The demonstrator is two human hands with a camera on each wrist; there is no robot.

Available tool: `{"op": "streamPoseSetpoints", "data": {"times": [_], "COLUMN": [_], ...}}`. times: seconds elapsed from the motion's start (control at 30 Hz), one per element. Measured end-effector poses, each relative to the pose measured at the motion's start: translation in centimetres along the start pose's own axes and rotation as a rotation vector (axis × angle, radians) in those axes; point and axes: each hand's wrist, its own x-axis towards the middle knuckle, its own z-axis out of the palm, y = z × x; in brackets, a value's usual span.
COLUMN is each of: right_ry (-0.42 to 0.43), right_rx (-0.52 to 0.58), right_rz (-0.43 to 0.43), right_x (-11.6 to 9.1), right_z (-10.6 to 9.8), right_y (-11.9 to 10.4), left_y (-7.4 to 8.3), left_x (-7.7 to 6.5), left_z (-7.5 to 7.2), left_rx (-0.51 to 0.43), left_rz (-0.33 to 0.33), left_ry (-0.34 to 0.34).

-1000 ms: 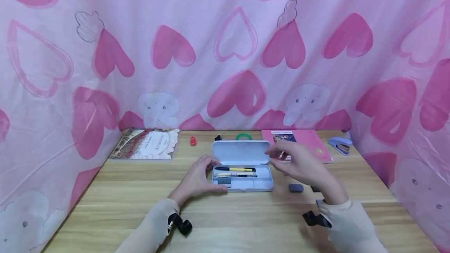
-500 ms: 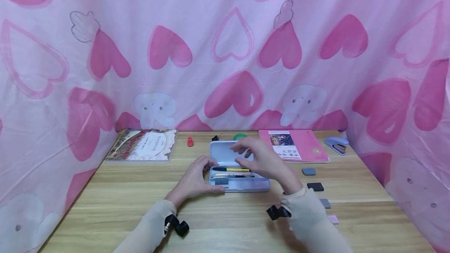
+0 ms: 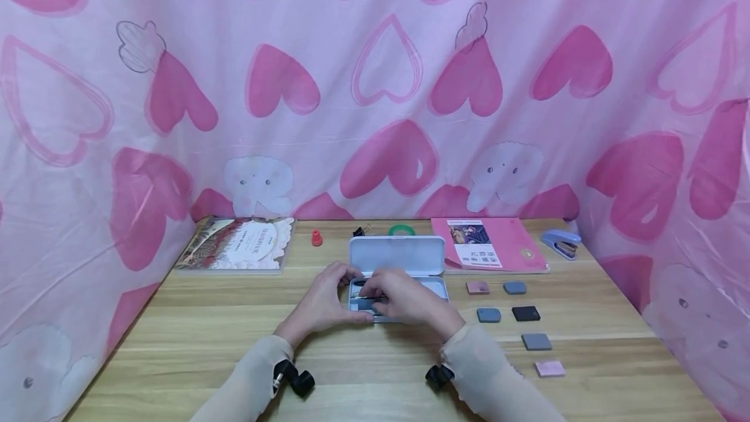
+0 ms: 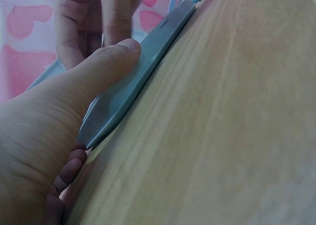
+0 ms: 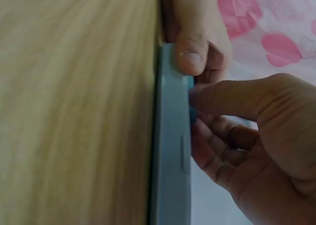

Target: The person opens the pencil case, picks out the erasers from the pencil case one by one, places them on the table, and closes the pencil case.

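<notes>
A picture-covered book [image 3: 237,244] lies flat at the far left of the wooden worktop [image 3: 375,376], with a small red object [image 3: 317,238] to its right. Next comes the left hand [image 3: 318,301], gripping the left end of a pale blue pencil case [image 3: 435,287], thumb over the near edge. The case sits mid-worktop, its lid [image 3: 397,256] raised at the back; a black clip [image 3: 359,232] and a green ring [image 3: 401,230] lie behind. The right hand [image 3: 407,298] dips into the left part, thumb and bent fingers narrow about a blue block [image 5: 193,117]; whether they grip it, I cannot tell. Further right are a pink booklet [image 3: 504,243], six small blocks [image 3: 536,342] on the wood and, beyond, a purple-blue stapler [image 3: 560,244].
</notes>
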Motion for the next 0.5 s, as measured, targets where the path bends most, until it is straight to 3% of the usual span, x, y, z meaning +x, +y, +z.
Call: {"op": "streamPoseSetpoints", "data": {"times": [0.5], "right_ry": [0.017], "right_rx": [0.035], "right_rz": [0.044], "right_x": [-0.4], "right_z": [0.1], "right_y": [-0.38], "left_y": [-0.04], "left_x": [-0.01], "left_z": [0.0], "left_rx": [-0.007], "left_rz": [-0.005], "left_ry": [-0.001]}}
